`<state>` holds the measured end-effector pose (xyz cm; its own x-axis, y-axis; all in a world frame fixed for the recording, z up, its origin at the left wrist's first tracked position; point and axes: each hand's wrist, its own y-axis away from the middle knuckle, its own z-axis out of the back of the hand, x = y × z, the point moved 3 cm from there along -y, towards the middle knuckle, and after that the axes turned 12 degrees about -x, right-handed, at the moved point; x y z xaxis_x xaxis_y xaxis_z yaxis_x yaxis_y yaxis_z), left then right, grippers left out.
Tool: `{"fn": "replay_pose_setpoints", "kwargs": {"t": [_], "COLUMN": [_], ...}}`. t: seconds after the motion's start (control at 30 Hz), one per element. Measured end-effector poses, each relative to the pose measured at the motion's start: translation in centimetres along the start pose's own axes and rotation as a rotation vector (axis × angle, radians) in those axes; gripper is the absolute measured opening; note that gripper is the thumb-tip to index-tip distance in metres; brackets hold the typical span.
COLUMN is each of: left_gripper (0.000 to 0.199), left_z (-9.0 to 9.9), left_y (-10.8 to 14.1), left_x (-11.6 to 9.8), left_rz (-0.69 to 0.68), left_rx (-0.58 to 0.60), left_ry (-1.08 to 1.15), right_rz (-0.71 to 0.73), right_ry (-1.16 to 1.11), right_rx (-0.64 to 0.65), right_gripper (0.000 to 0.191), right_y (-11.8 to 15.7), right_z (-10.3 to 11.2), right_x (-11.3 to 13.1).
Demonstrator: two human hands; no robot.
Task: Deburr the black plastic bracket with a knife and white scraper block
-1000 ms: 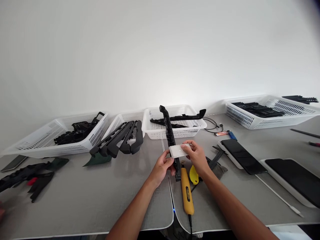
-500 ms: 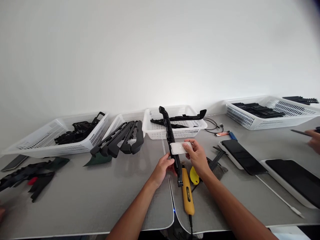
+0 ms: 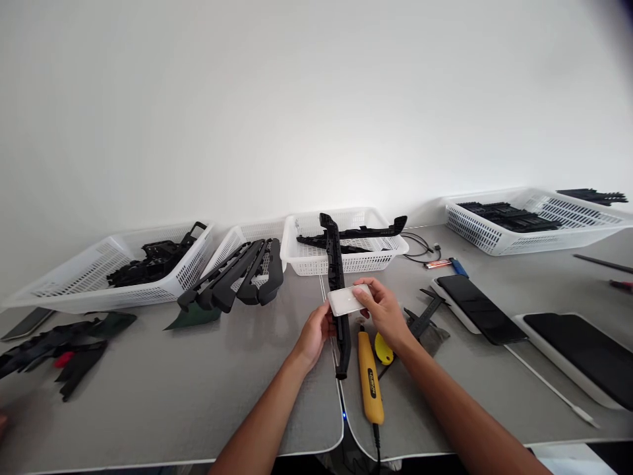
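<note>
My left hand (image 3: pixel 315 332) is wrapped round the lower half of a long black plastic part (image 3: pixel 336 260), which stands nearly upright in view over the table seam. In my right hand (image 3: pixel 383 307) is a small white rectangular block (image 3: pixel 347 301), pinched under the thumb and lying across the front of the black part. The block hides a piece of the part, and my left fingertips are partly hidden behind it. Below my right hand lies a yellow corded tool (image 3: pixel 370 379), with a yellow disc (image 3: pixel 384 348) and a dark caliper (image 3: pixel 425 315) beside it.
A white basket (image 3: pixel 316 266) with black parts stands behind my hands. Grey-black handles (image 3: pixel 241 274) lie over another basket. Further baskets stand left (image 3: pixel 171 290) and right (image 3: pixel 499 243). Two phones on white blocks (image 3: pixel 479 307) (image 3: pixel 578 353) lie right.
The white block has moved slightly left and down and is more tilted. The black part has turned and its lower end has swung left. The other person's hand at the right edge has left view.
</note>
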<state>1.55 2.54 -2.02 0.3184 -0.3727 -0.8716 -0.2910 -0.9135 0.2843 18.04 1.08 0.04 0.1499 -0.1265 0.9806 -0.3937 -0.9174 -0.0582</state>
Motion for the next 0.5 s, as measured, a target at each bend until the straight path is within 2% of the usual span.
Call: {"fn": "replay_pose_setpoints", "kwargs": {"t": [0.1,0.2,0.37,0.5], "left_gripper": [0.061,0.059,0.05,0.053], "left_z": [-0.1,-0.2,-0.1,-0.3], "left_y": [0.1,0.2,0.1,0.4], "left_x": [0.0,0.1,-0.4,-1.0], "left_rz": [0.017,0.042,0.003,-0.019], "left_rx": [0.054,0.086,0.051,0.048], "left_ry": [-0.047,-0.048,0.077,0.085], "right_rz": [0.009,-0.007,-0.038,-0.029], "right_ry": [-0.016,-0.018,-0.011,-0.013], "right_rx": [-0.063,-0.051,0.036,0.013], "right_gripper": [0.048,0.048,0.049,0.048], "right_y": [-0.2,-0.3,-0.1,-0.2], "right_z": [0.4,0.5,0.1,0.1], "right_x": [0.0,-0.2,-0.5,-0.5]}}
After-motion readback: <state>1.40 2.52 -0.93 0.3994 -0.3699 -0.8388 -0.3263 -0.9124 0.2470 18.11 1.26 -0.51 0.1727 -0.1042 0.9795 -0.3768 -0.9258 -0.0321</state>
